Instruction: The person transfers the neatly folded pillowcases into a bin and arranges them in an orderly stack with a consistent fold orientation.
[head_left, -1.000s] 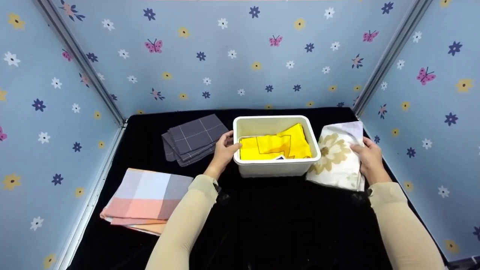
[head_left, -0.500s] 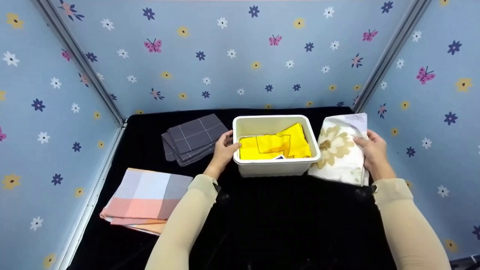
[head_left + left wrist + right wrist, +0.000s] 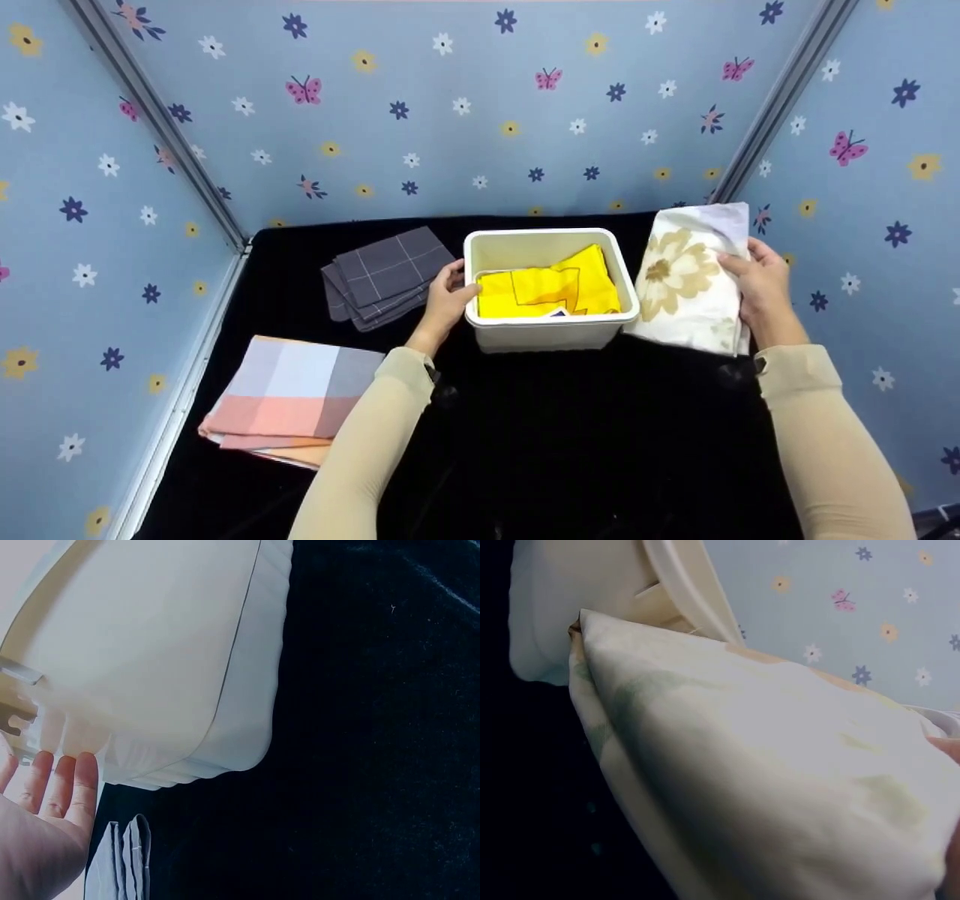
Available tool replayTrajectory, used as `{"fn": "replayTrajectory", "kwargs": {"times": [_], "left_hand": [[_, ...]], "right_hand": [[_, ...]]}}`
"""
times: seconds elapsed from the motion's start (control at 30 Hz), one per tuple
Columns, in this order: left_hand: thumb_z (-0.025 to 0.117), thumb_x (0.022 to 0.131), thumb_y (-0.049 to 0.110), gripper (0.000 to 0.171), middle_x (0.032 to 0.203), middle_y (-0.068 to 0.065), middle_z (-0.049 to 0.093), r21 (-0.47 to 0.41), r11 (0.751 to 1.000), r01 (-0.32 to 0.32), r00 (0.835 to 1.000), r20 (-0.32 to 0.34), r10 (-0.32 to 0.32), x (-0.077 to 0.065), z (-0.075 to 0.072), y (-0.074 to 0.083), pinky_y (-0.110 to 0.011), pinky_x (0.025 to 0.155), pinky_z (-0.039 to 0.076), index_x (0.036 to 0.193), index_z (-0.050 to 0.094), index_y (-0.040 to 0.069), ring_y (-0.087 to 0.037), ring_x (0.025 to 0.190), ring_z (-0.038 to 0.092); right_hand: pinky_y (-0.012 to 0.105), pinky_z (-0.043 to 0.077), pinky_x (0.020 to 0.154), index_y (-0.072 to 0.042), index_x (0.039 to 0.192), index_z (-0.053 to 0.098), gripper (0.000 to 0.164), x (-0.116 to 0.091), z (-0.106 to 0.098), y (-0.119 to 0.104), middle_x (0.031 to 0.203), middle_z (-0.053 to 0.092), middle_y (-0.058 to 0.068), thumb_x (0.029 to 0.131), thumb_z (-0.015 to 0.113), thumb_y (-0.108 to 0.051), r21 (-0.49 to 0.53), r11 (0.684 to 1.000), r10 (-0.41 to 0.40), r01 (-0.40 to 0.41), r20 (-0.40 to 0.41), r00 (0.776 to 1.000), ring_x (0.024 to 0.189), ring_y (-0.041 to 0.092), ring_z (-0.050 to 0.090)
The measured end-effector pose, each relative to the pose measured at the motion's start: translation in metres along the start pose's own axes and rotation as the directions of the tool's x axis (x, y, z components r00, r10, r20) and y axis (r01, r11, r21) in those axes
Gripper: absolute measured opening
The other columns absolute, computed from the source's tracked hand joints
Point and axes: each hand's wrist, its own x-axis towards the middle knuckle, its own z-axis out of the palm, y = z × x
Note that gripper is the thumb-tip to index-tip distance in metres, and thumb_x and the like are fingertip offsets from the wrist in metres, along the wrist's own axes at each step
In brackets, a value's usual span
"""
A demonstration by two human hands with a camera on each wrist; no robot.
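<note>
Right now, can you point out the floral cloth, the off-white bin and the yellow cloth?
Floral cloth [image 3: 686,281], head view: on its large printed flower.
Off-white bin [image 3: 545,337], head view: middle of its outer front wall.
Yellow cloth [image 3: 547,289], head view: middle of its visible upper surface.

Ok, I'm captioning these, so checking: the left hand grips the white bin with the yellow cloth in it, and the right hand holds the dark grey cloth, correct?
Not quite: the right hand holds the white floral cloth, as the head view shows. The left hand does grip the white bin, and the yellow cloth is in it.
</note>
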Motion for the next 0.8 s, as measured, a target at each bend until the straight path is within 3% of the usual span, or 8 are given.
{"fn": "replayTrajectory", "kwargs": {"times": [0.2, 0.43, 0.67, 0.8], "left_hand": [[0.071, 0.09, 0.003, 0.069, 0.142, -0.034, 0.064, 0.002, 1.0, 0.003, 1.0, 0.012, -0.003, 0.0, -0.001, 0.0, -0.038, 0.106, 0.056, 0.156, 0.051, -0.004, -0.038, 0.121, 0.067], [0.072, 0.093, 0.004, 0.069, 0.146, -0.032, 0.063, 0.04, 0.999, 0.014, 0.999, 0.031, -0.015, 0.0, -0.003, 0.005, -0.045, 0.111, 0.054, 0.158, 0.049, -0.002, -0.04, 0.126, 0.065], [0.074, 0.094, 0.006, 0.071, 0.148, -0.033, 0.059, 0.115, 0.992, 0.044, 0.996, 0.067, -0.052, -0.001, -0.004, 0.014, -0.045, 0.111, 0.055, 0.159, 0.047, -0.003, -0.037, 0.128, 0.063], [0.078, 0.093, 0.008, 0.073, 0.148, -0.031, 0.058, 0.147, 0.989, 0.026, 0.997, 0.064, -0.036, -0.001, -0.007, 0.021, -0.047, 0.114, 0.054, 0.158, 0.046, -0.005, -0.041, 0.13, 0.062]], "right_hand": [[0.021, 0.064, 0.073, -0.016, 0.12, 0.067, 0.042, -0.007, 0.004, -0.014, 0.101, 0.075, -0.006, 0.091, 0.08, 0.012, 0.088, 0.994, -0.075, 0.072, 0.027, 0.997, 0.084, 0.01, 0.074], [0.023, 0.065, 0.073, -0.016, 0.113, 0.074, 0.039, -0.015, 0.011, -0.033, 0.101, 0.078, -0.004, 0.089, 0.081, 0.014, 0.126, 0.985, -0.123, 0.115, 0.055, 0.991, 0.086, 0.012, 0.075], [0.021, 0.064, 0.074, -0.015, 0.109, 0.075, 0.038, -0.022, 0.017, -0.051, 0.097, 0.079, -0.004, 0.087, 0.081, 0.016, 0.119, 0.978, -0.179, 0.173, 0.048, 0.983, 0.087, 0.011, 0.074], [0.02, 0.063, 0.076, -0.014, 0.11, 0.075, 0.038, -0.027, 0.021, -0.061, 0.1, 0.078, -0.004, 0.087, 0.082, 0.014, 0.101, 0.973, -0.212, 0.207, 0.038, 0.977, 0.093, 0.012, 0.072]]}}
